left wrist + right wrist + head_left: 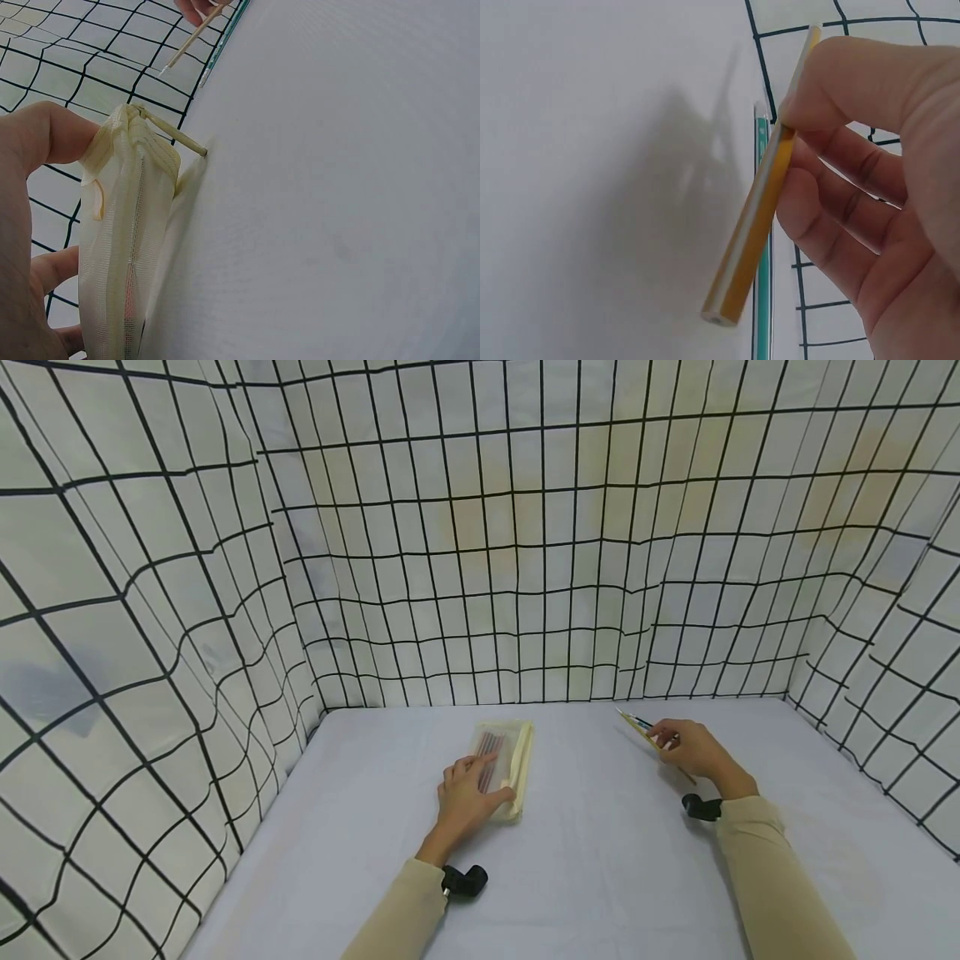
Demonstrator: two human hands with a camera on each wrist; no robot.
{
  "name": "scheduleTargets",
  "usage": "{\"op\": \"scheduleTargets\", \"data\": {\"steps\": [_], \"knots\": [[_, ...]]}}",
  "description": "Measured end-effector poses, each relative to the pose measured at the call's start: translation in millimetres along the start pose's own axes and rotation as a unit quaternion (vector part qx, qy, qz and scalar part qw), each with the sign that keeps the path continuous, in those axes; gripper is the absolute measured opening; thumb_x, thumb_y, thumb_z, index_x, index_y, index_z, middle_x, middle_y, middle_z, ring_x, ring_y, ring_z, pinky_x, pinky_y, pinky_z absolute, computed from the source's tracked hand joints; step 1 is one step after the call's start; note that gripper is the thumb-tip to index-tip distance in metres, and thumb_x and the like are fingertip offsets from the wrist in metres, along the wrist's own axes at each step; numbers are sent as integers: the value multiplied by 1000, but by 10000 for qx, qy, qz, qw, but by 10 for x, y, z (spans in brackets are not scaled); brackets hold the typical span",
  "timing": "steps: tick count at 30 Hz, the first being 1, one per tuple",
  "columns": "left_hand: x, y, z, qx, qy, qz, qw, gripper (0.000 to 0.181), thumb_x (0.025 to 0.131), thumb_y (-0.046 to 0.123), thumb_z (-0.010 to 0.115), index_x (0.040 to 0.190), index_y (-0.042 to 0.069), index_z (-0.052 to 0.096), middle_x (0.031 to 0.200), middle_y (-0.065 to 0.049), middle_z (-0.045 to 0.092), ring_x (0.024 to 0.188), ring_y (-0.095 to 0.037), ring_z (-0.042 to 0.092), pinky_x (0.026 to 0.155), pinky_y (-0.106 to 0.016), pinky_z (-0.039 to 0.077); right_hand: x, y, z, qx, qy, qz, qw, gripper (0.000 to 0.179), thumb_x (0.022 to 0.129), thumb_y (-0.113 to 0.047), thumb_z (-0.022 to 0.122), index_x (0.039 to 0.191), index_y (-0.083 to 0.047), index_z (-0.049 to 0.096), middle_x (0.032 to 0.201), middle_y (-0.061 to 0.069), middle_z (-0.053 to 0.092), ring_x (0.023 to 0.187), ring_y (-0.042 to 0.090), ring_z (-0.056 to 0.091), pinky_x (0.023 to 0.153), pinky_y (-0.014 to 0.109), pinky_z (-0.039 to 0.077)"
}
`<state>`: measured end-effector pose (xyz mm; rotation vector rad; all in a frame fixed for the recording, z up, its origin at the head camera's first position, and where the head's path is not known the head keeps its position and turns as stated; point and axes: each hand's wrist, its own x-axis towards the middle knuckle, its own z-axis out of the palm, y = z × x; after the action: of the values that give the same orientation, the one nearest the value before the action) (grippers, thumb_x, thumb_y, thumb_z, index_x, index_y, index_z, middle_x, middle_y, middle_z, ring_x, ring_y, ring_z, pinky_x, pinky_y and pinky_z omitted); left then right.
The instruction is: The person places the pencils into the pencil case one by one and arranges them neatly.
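My left hand [468, 793] rests on a cream mesh zip pencil case [517, 768] lying on the table. Dark slim sticks, perhaps pencils, show through its mesh. In the left wrist view, the thumb and fingers touch the case [120, 247], and a cord-like zip pull [176, 135] sticks out from its end. Farther right, my right hand [690, 750] pinches a yellow pencil with white stripes [754, 232] between thumb and forefinger, tilted above the table. Just beyond this pencil lies a teal pencil or pen [763, 300], its lower end cut off by the frame.
A white-covered table [585, 877] extends under both hands. Black grid netting [525, 568] over pale cloth rises behind it and along the left and right sides. Each wrist carries a black camera mount [465, 881].
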<state>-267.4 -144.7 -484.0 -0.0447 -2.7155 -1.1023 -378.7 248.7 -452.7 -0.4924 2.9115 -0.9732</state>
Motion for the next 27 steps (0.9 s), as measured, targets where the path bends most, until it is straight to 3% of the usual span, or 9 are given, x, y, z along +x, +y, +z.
{"op": "scheduleTargets", "data": {"steps": [8, 15, 27], "knots": [[3, 0, 8, 33, -10, -13, 10000, 76, 75, 47, 72, 146, 26, 56, 149, -15, 47, 133, -37, 38, 106, -60, 30, 28, -75, 40, 326, 124, -163, 9993, 42, 86, 0, 67, 127, -4, 66, 105, 14, 68, 91, 25, 61, 69, 32, 50], [6, 0, 5, 31, -33, -49, 10000, 76, 75, 47, 72, 146, 25, 56, 150, -15, 46, 134, -37, 37, 107, -60, 30, 30, -161, 70, 892, -32, -67, 9960, 48, 88, 1, 65, 136, -2, 60, 111, 19, 65, 85, 21, 62, 68, 30, 55], [10, -1, 9, 37, -37, -61, 10000, 76, 76, 47, 72, 147, 24, 56, 150, -16, 46, 134, -37, 38, 107, -60, 30, 55, -306, 165, 1927, -400, -164, 9803, 53, 91, 2, 65, 141, 5, 50, 109, 24, 60, 83, 23, 67, 71, 35, 61]]}}
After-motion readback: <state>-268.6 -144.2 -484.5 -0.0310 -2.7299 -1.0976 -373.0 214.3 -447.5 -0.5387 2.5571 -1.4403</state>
